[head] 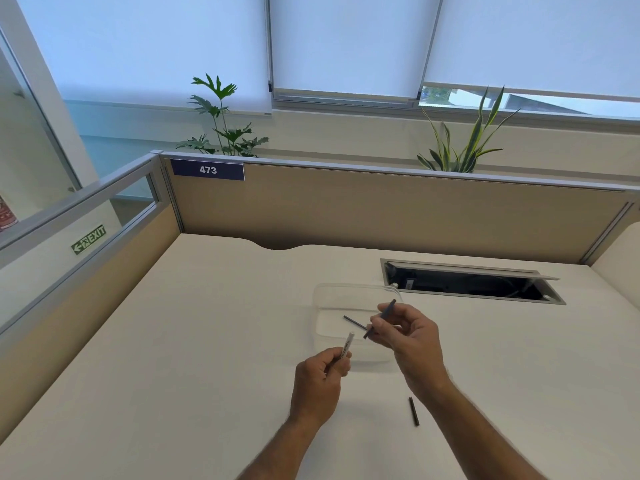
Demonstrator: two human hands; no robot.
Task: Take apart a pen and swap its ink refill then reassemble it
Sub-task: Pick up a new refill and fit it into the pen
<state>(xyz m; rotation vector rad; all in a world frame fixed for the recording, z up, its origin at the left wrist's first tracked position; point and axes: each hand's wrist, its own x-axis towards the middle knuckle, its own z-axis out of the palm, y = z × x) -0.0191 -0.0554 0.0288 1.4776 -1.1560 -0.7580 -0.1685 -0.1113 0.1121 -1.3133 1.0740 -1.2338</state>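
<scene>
— Black plastic, that short piece (414,411) lying on the desk (207,341) nearest us, just beside the person's right forearm. A cap or an end section of the pen, I'd guess; it's too small to tell which.

— And the hands?

— The left hand (320,375) is closed around a white barrel (347,346), fingers curled on its lower part, the open end pointing up and away. The right hand (403,336) is pinching a thin dark rod (381,317) between thumb and fingertips, tilted, held a little beyond and to the right of the barrel. The two parts are near but not touching.

— So the pen's apart.

— It looks that way. Barrel in one hand, a refill-like stick in the other, a loose piece on the desk. Whether that stick is the old refill or the new one, I can't say.

— Anything further back?

— A clear plastic container (346,292) just behind the hands, with another thin dark stick (355,322) in it, partly hidden by the right fingers. Beyond that, an open cable hatch (467,282) in the desk, then the beige partition (381,209).

— What's left, then?

— In my judgement, the refill has yet to go into the barrel, and then the loose piece must go back on.
</scene>
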